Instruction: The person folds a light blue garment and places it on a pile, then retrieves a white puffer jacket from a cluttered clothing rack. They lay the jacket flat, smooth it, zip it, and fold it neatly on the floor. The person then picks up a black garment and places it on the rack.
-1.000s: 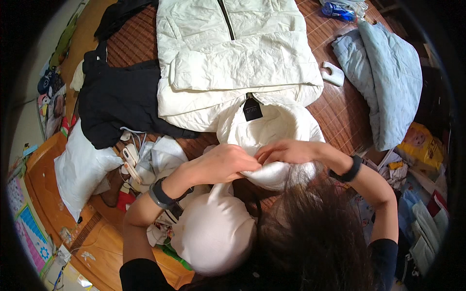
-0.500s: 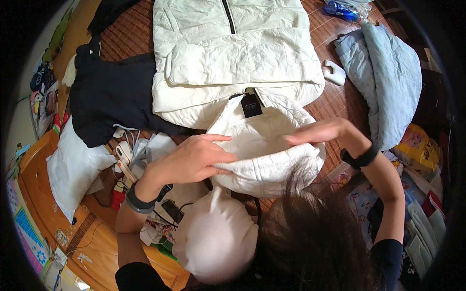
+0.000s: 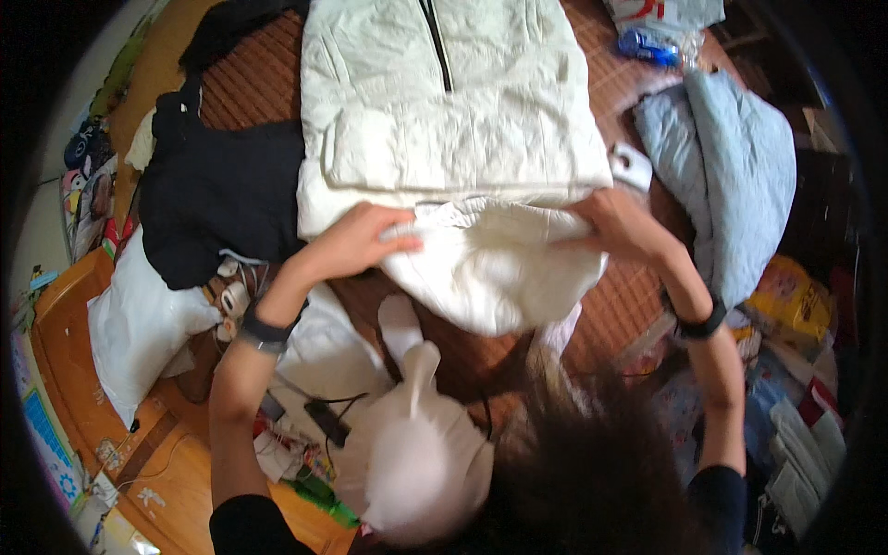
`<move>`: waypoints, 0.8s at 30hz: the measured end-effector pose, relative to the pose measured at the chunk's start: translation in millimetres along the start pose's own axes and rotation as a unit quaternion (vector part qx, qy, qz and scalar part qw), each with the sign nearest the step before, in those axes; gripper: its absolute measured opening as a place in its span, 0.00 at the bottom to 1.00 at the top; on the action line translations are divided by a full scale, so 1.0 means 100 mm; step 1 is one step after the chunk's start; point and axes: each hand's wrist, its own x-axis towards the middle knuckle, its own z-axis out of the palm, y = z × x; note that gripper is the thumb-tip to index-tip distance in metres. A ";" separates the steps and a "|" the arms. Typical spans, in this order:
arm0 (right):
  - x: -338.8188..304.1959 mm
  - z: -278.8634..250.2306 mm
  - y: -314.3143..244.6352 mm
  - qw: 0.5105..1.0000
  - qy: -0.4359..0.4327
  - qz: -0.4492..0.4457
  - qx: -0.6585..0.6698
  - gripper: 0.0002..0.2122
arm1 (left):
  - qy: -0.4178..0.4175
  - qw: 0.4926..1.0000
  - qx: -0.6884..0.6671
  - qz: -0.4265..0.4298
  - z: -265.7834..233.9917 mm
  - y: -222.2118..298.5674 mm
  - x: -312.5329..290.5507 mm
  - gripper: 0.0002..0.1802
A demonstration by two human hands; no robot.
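A white quilted jacket (image 3: 518,129) lies spread out with its dark zip running up the middle and its sleeves folded across the body. Its hood (image 3: 499,287) is at the near end, turned up toward the jacket's body. My left hand (image 3: 370,239) pinches the hood's left edge between thumb and fingers. On the other side, my right hand (image 3: 615,227) grips the right edge, some of its fingers hidden by the cloth. The dark label inside the neck is now covered.
Left of the jacket lie a black garment (image 3: 222,185) and a stuffed white bag (image 3: 148,324). A light-blue quilted piece (image 3: 731,176) is on the right, near a white roll (image 3: 631,166) and a blue bottle (image 3: 647,46). A yellow package (image 3: 791,301) sits farther right.
Both hands have moved away from me, lifting the hood's near edge up and over toward the jacket's body. The hood's opening and label have gone from sight, and the brown surface below shows.
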 end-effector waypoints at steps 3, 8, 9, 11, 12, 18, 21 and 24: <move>0.11 -0.14 0.14 0.850 -0.084 0.168 0.493 0.20 | 0.127 0.869 -0.477 -0.039 -0.05 -0.01 0.01 0.19; 0.33 -0.15 0.26 0.983 0.028 0.160 0.086 0.19 | 0.270 0.961 0.060 0.012 -0.09 -0.27 0.44 0.20; 0.31 -0.11 0.30 0.967 0.035 0.193 0.162 0.19 | 0.272 0.962 0.011 0.001 -0.06 -0.33 0.48 0.21; 0.21 -0.05 0.40 0.947 0.077 0.096 0.297 0.23 | 0.237 0.939 -0.244 0.058 -0.02 -0.44 0.48 0.24; 0.12 -0.02 0.44 0.958 0.068 0.124 0.250 0.28 | 0.223 0.934 -0.273 0.056 -0.02 -0.47 0.46 0.24; 0.07 -0.03 0.44 0.867 -0.059 0.163 0.468 0.20 | 0.109 0.873 -0.476 0.014 -0.13 -0.36 0.39 0.23; 0.12 0.00 0.16 0.801 0.045 0.164 0.574 0.24 | 0.073 0.858 -0.509 0.016 -0.13 -0.27 0.39 0.26; 0.16 -0.02 0.03 0.780 0.092 0.231 0.574 0.28 | -0.028 0.908 -0.419 -0.006 -0.06 -0.35 0.39 0.31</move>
